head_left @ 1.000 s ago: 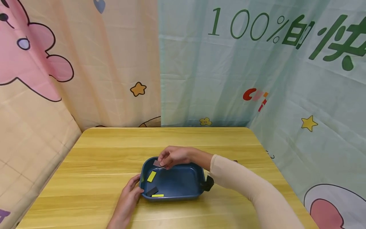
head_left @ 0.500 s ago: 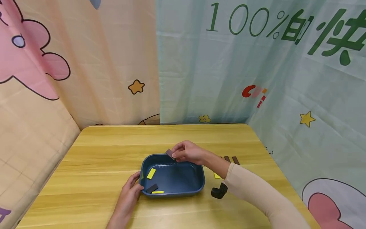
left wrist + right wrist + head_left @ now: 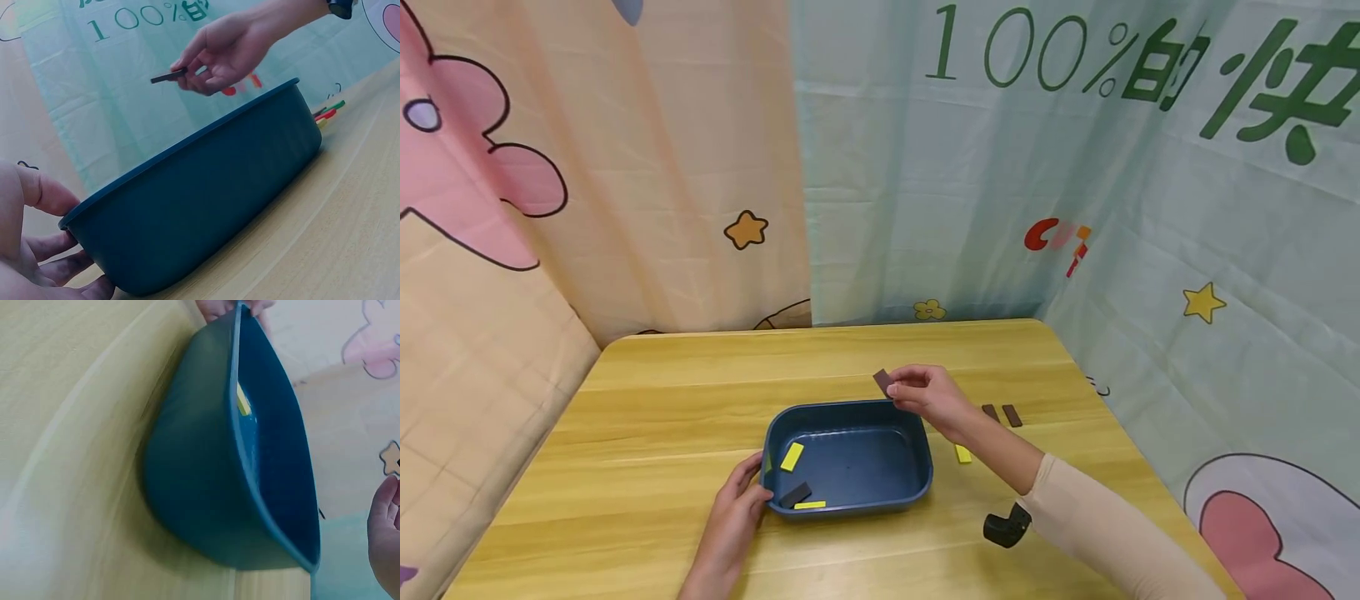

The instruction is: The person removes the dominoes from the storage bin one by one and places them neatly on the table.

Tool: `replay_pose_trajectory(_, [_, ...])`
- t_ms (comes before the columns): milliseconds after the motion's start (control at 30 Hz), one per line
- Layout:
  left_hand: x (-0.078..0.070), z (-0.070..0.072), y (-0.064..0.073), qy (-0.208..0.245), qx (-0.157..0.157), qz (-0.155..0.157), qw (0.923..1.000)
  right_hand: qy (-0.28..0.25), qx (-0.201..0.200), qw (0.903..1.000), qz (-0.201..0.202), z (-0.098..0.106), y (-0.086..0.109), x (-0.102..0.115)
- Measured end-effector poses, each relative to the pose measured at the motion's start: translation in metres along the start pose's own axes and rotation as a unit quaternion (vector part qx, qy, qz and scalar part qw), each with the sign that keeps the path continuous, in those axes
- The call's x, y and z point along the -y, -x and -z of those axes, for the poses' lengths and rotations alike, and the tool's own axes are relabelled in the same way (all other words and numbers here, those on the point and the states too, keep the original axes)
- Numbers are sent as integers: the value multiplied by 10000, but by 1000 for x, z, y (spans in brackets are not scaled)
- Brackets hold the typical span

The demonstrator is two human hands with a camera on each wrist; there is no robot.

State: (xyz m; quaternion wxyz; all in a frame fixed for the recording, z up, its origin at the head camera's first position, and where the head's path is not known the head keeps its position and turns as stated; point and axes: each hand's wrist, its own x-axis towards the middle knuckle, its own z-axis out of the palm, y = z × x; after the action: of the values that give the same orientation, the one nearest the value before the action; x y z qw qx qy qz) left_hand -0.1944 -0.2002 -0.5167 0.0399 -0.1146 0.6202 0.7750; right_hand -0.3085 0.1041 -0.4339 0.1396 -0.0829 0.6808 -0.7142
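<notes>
A dark blue rectangular basin (image 3: 865, 471) sits on the wooden table. At its left end my left hand (image 3: 730, 512) grips the wall, thumb at the rim and fingers against the outside, as the left wrist view shows. Above the far right part of the rim, my right hand (image 3: 928, 393) pinches a small flat brown block (image 3: 882, 381) between thumb and fingers. In the left wrist view this block (image 3: 167, 76) is seen edge-on, above the basin. Inside the basin lie a yellow block (image 3: 792, 457), a dark block (image 3: 794, 495) and another yellow block (image 3: 810, 505) near the front wall.
Right of the basin are two brown blocks (image 3: 1012, 415) and a yellow block (image 3: 962, 454), partly behind the right forearm. The left wrist view shows green and red pieces (image 3: 331, 111) past the basin's end. A black device (image 3: 1006, 527) is beside the right sleeve. Printed curtains (image 3: 880, 167) surround the table.
My right hand has lifted the brown block from the basin's far left corner and carried it right, past the far rim. The left hand has stayed on the basin.
</notes>
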Motion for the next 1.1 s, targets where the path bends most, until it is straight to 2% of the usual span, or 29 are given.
replay_pose_trajectory(400, [-3,8,0,-19,17,64,10000,-591,-996,9931,188,36,28,-21])
replay_pose_trajectory(800, [2,4,1,-15,105,-4,9999,-287,-1555,9874,-44,72,55,-44])
replay_pose_trajectory(1100, [2,4,1,3,135,9,9999,-400,-2009,9788,-8,106,76,-61])
